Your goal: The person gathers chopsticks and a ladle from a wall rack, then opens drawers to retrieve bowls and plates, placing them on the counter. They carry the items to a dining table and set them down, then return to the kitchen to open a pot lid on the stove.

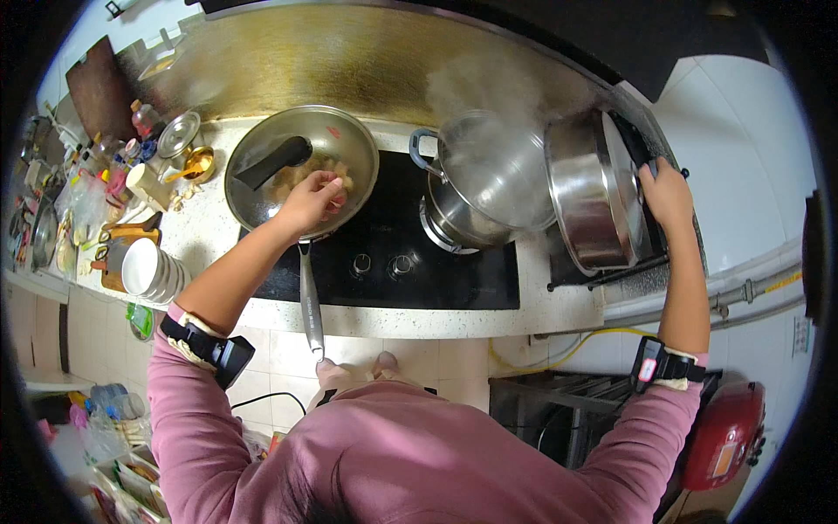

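My left hand (316,203) is over the near side of a wide steel wok (360,144), its fingers curled together; what they hold, if anything, is hidden. Pale brownish food pieces (286,182) lie in the wok beneath it. Across the wok's left part rests a broad black handle-like piece (276,164). At the far right, my right hand (668,194) is closed around the dark knob of a large, deep stainless-steel lid (580,201), which appears tilted on edge. Left of the lid, steam rises from a steel pot (489,188) with a blue-grey side handle (422,148).
Wok and pot stand on a black cooktop (384,271); the wok's long handle (309,301) sticks out over the front edge. White stacked bowls (144,269), a small sauce bowl (200,163) and bottles (144,120) crowd the left counter. A red appliance (723,437) stands low at right.
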A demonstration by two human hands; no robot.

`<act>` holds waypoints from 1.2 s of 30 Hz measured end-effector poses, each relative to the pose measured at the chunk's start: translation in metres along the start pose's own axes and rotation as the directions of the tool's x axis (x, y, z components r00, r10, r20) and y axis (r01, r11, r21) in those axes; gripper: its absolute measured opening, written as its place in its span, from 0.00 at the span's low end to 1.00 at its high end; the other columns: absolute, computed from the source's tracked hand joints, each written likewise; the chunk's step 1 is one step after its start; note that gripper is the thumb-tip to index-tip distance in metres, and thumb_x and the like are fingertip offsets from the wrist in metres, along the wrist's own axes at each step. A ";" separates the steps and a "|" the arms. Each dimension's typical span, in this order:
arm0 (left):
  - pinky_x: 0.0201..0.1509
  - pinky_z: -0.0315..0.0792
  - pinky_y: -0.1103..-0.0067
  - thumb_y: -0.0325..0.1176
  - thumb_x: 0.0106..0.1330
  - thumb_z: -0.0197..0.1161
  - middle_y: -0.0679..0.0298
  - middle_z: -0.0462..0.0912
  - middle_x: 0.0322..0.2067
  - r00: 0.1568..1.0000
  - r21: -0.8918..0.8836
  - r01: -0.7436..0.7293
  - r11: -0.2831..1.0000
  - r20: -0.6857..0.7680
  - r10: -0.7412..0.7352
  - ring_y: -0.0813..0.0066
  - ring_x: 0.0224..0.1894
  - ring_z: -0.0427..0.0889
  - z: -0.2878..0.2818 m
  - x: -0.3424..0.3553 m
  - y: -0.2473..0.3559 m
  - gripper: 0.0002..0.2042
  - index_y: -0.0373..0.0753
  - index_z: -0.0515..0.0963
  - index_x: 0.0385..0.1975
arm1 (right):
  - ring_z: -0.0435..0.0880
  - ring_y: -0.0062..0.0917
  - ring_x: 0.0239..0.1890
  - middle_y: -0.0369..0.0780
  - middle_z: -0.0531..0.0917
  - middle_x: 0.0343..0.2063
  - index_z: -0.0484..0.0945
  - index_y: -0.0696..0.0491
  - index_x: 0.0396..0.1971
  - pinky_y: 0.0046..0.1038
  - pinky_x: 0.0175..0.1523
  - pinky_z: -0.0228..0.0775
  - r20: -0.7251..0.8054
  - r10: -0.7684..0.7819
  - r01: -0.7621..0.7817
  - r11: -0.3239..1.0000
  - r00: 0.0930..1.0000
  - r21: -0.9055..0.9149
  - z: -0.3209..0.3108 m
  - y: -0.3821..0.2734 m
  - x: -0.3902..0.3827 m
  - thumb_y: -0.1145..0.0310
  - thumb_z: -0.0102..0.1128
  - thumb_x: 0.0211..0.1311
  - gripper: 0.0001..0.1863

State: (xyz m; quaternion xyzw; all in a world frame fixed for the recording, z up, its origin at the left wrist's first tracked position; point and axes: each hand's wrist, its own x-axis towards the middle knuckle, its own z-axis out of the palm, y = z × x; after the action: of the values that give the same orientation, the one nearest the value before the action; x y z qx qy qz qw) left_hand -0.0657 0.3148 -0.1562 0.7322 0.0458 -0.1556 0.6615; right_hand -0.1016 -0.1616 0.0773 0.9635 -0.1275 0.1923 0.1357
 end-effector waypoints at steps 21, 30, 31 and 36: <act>0.36 0.68 0.83 0.46 0.67 0.52 0.65 0.79 0.34 0.985 0.075 -0.001 0.997 0.170 -0.012 0.80 0.33 0.75 -0.035 -0.038 0.000 0.21 0.41 0.65 0.54 | 0.81 0.41 0.30 0.49 0.80 0.30 0.68 0.57 0.38 0.40 0.36 0.73 0.308 0.103 -0.089 0.994 0.946 -0.058 0.196 -0.010 -0.222 0.52 0.52 0.55 0.22; 0.37 0.67 0.83 0.46 0.68 0.50 0.64 0.78 0.35 0.989 0.109 0.010 0.994 0.145 -0.026 0.80 0.33 0.75 -0.046 -0.070 -0.005 0.21 0.39 0.65 0.54 | 0.81 0.42 0.34 0.48 0.78 0.33 0.67 0.54 0.39 0.39 0.37 0.73 0.322 0.115 -0.126 0.992 0.940 0.014 0.266 -0.037 -0.219 0.54 0.54 0.54 0.20; 0.37 0.67 0.83 0.45 0.68 0.50 0.64 0.78 0.35 0.988 0.098 0.014 0.995 0.150 -0.029 0.80 0.33 0.75 -0.047 -0.071 -0.006 0.21 0.39 0.65 0.54 | 0.81 0.41 0.34 0.48 0.77 0.33 0.67 0.54 0.39 0.39 0.37 0.73 0.318 0.124 -0.131 0.991 0.940 0.001 0.271 -0.037 -0.218 0.55 0.54 0.55 0.20; 0.36 0.67 0.84 0.44 0.69 0.50 0.64 0.78 0.34 0.988 0.093 0.017 0.996 0.151 -0.031 0.81 0.33 0.74 -0.048 -0.075 -0.005 0.19 0.38 0.64 0.53 | 0.79 0.42 0.41 0.49 0.75 0.38 0.65 0.52 0.45 0.39 0.42 0.72 0.295 0.169 -0.192 0.980 0.940 0.048 0.284 -0.036 -0.217 0.54 0.59 0.52 0.24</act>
State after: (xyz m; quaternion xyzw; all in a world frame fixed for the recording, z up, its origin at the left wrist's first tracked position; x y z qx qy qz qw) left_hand -0.1303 0.3733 -0.1358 0.7472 -0.0031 -0.2209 0.6269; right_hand -0.1899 -0.1746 -0.2706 0.9700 -0.2263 0.0656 0.0605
